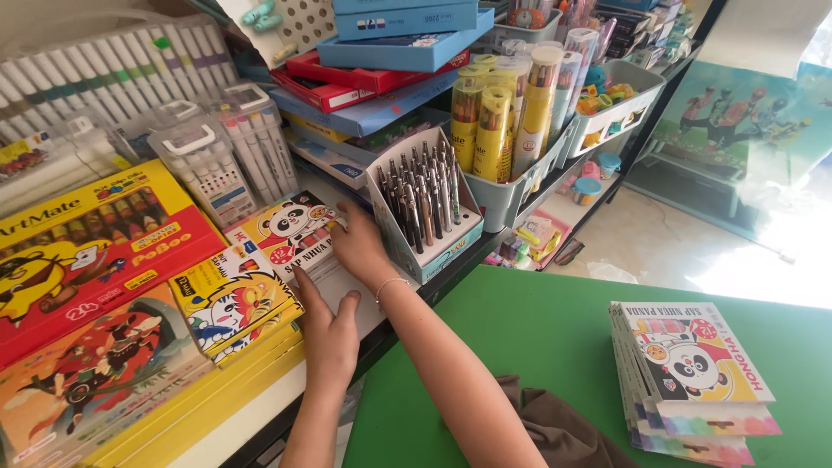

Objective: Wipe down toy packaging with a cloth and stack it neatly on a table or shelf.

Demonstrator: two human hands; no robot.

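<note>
Resting on the shelf near its front edge, my left hand and right hand, fingers apart, touch a flat crayon box. It is yellow and red with a cartoon panda.

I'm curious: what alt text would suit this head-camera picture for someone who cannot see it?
Two bare hands, the left hand and right hand, rest on a stack of panda-printed crayon boxes on a crowded stationery shelf. A pen display box stands beside them; more panda boxes lie on a green table.

Left hand flat, right hand reaching (fingers hidden)
</note>
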